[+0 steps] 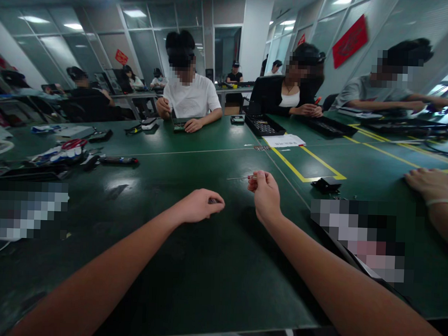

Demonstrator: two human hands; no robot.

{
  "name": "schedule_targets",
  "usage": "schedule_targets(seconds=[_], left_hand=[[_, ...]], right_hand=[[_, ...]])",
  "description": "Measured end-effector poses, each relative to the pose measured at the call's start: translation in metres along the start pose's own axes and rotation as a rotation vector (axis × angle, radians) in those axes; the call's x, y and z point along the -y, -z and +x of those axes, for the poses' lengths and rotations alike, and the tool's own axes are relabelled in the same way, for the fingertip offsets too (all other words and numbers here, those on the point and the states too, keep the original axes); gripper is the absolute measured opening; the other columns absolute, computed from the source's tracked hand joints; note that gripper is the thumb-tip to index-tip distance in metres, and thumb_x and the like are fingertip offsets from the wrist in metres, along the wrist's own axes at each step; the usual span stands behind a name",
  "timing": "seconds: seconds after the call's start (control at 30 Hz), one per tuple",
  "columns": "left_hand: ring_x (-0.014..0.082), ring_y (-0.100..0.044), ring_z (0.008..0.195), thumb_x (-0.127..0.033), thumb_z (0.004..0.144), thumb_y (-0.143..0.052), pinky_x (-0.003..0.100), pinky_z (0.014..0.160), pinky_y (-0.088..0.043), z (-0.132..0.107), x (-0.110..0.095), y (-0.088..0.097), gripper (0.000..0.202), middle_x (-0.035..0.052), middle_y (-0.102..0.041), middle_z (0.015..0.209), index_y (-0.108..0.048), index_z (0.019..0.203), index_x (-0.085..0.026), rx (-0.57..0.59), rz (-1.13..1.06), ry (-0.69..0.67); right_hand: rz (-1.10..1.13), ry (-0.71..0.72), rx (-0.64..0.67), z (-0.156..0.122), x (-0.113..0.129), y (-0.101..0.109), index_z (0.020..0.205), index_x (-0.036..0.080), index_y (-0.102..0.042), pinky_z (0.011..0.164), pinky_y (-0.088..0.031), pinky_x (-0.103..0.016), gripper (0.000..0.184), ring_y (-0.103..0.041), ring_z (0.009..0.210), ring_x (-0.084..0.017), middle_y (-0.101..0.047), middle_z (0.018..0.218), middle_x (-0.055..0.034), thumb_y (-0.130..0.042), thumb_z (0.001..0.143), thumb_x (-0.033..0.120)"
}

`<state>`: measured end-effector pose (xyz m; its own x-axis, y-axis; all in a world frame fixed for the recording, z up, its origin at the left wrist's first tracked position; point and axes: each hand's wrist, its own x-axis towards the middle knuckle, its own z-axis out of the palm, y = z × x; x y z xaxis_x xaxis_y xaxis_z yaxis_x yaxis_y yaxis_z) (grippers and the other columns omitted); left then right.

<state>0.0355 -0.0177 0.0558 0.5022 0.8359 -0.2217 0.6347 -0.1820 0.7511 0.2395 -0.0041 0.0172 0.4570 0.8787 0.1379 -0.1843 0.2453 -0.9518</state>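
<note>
My right hand (pixel 266 196) is closed, raised a little over the green table, and grips a thin screwdriver (pixel 250 177). The screwdriver's narrow metal shaft points left, and most of its reddish handle is hidden by my fingers. Left of it, my left hand (pixel 201 206) is low over the tabletop with curled fingers. A small dark thing (pixel 213 201) shows between thumb and fingers there; its kind is too hidden to name.
Another person's hand (pixel 431 182) rests at the right edge, near a small black part (pixel 326 185). A black pen-like tool (pixel 119 160) and a pile of gloves and tools (pixel 61 152) lie left. Across the table, co-workers sit by black trays (pixel 264 125) and a paper sheet (pixel 284 140).
</note>
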Motion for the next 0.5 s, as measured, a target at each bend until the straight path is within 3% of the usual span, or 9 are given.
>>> schedule_targets(seconds=[0.1,0.23,0.33,0.43,0.5], left_hand=[[0.0115,-0.053,0.057,-0.036,0.085,-0.059,0.023,0.048,-0.035,-0.016,0.020,0.024,0.030,0.0054,-0.067,0.085,-0.072,0.105,-0.018,-0.166,-0.298,0.135],[0.0087,-0.046,0.054,-0.036,0.082,-0.065,0.018,0.043,-0.028,-0.048,0.052,0.058,0.022,0.0009,-0.056,0.077,-0.064,0.091,-0.015,-0.409,-0.616,0.226],[0.0080,-0.044,0.055,-0.030,0.083,-0.066,0.017,0.043,-0.029,-0.080,0.075,0.081,0.018,-0.0006,-0.052,0.076,-0.056,0.082,-0.015,-0.569,-0.757,0.262],[0.0088,-0.045,0.056,-0.021,0.087,-0.059,0.017,0.045,-0.032,-0.115,0.093,0.100,0.010,-0.0011,-0.052,0.076,-0.059,0.095,-0.015,-0.736,-0.836,0.298],[0.0090,-0.043,0.055,-0.018,0.088,-0.054,0.018,0.045,-0.033,-0.137,0.101,0.110,0.005,-0.0018,-0.049,0.073,-0.057,0.090,-0.015,-0.861,-0.854,0.336]], right_hand=[[-0.013,-0.006,0.011,0.000,0.000,0.000,0.085,0.023,-0.061,0.063,-0.048,-0.030,0.031,-0.058,0.065,-0.014,-0.064,0.075,0.0006,-0.063,0.085,0.054],[-0.015,-0.014,0.006,0.000,0.001,-0.001,0.084,0.023,-0.061,0.063,-0.048,-0.030,0.030,-0.058,0.065,-0.014,-0.064,0.074,0.0005,-0.064,0.084,0.053],[-0.015,-0.022,0.018,-0.001,0.000,-0.002,0.084,0.023,-0.061,0.063,-0.048,-0.030,0.029,-0.058,0.065,-0.014,-0.064,0.073,0.0008,-0.063,0.083,0.052],[-0.021,-0.028,0.031,-0.002,0.000,-0.002,0.084,0.023,-0.062,0.063,-0.048,-0.030,0.029,-0.057,0.064,-0.014,-0.063,0.071,0.0013,-0.063,0.083,0.052],[-0.027,-0.029,0.033,-0.002,0.000,-0.003,0.084,0.023,-0.062,0.063,-0.048,-0.030,0.029,-0.057,0.064,-0.014,-0.063,0.071,0.0014,-0.062,0.083,0.052]])
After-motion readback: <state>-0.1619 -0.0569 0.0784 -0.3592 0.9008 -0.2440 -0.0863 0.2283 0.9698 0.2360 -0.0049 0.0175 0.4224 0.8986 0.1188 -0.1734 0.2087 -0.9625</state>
